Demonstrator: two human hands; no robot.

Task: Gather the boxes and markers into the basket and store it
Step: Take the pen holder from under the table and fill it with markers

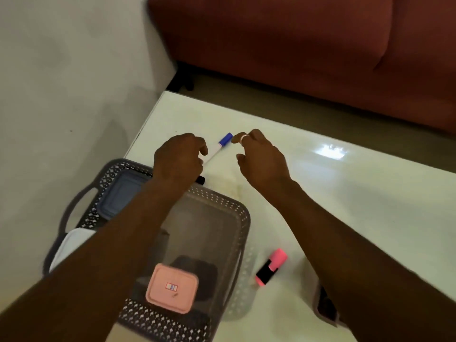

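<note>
**Two hands at a blue-capped marker, much of it covered**

Both hands reach to the far end of the white counter (pixel 345 193). The left hand (pixel 177 156) lies knuckles-up with fingers curled over the white barrel of the blue-capped marker (pixel 223 142). The barrel runs under the palm, so I cannot tell whether its grip is clamped on the marker or only resting above it. A small black end (pixel 201 180) pokes out beneath that hand, and what it belongs to is hidden.

The right hand (pixel 261 156) is just right of the blue cap. Its fingers are loosely bent and apart and hold nothing. One fingertip, with a pale band on that finger, is near the cap, but contact is unclear.

The grey perforated basket (pixel 243 218) sits at the counter's near left edge, partly crossed by the left forearm. Inside it are a blue-lidded box (pixel 118 196), a white box (pixel 71 243) mostly hidden by the arm, and a pink box (pixel 172 287). The pink box lies over a dark shape (pixel 197 272) too dim to identify.

A pink highlighter (pixel 271 266) lies on the counter just right of the basket. A pale-edged dark object (pixel 325 307) is largely covered by the right forearm. A red sofa (pixel 296 45) stands beyond the counter.
</note>
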